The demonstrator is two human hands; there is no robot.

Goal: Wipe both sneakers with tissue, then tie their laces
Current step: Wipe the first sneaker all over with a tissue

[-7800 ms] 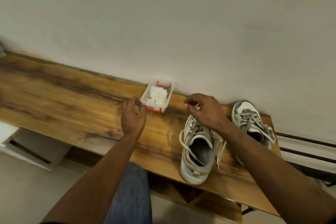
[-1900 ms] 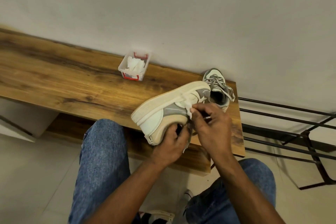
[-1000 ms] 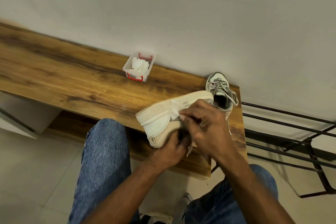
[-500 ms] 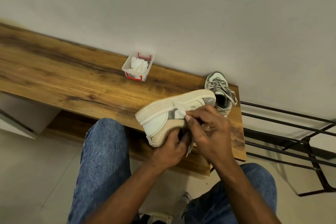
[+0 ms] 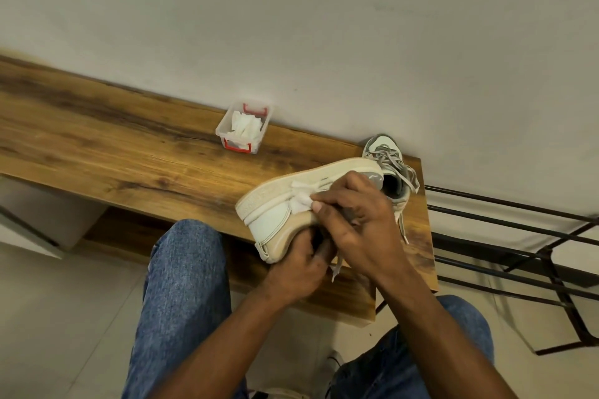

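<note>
My right hand pinches tissue against the sneaker; left hand grips beneath; heel lies leftward.

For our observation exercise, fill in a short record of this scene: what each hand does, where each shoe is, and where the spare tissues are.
Left hand: grips the held shoe from below
Right hand: presses a tissue on that shoe's side
Other shoe: on the bench, by the wall, laces loose
Spare tissues: in a clear box on the bench
</note>
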